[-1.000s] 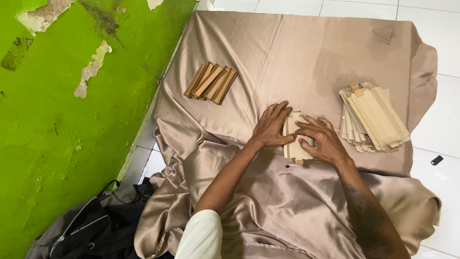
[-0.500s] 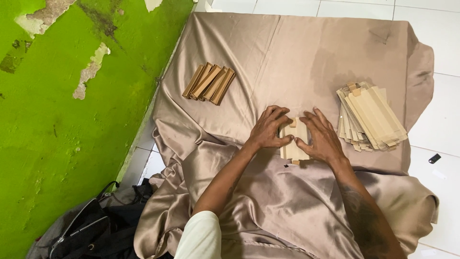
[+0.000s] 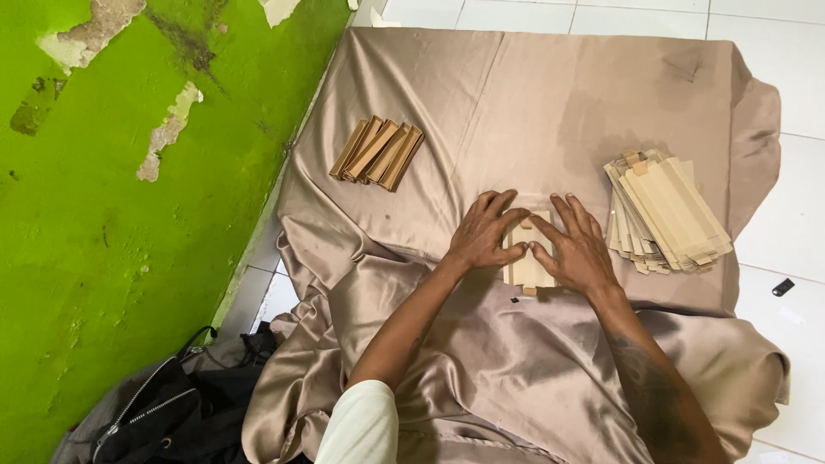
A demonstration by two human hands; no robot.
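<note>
Item: flat tan cardboard piece, lying on a beige satin cloth spread over the floor. Left hand and right hand press on it, fingers spread flat, not clenched. Stack of flat cardboard blanks at right; bundle of folded brown pieces upper left. Green wall beside.

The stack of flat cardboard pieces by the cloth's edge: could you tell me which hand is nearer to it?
Right. The right hand lies just beside the stack of flat cardboard pieces, pressing the small cardboard piece; the left hand sits beyond that piece, farther away.
</note>
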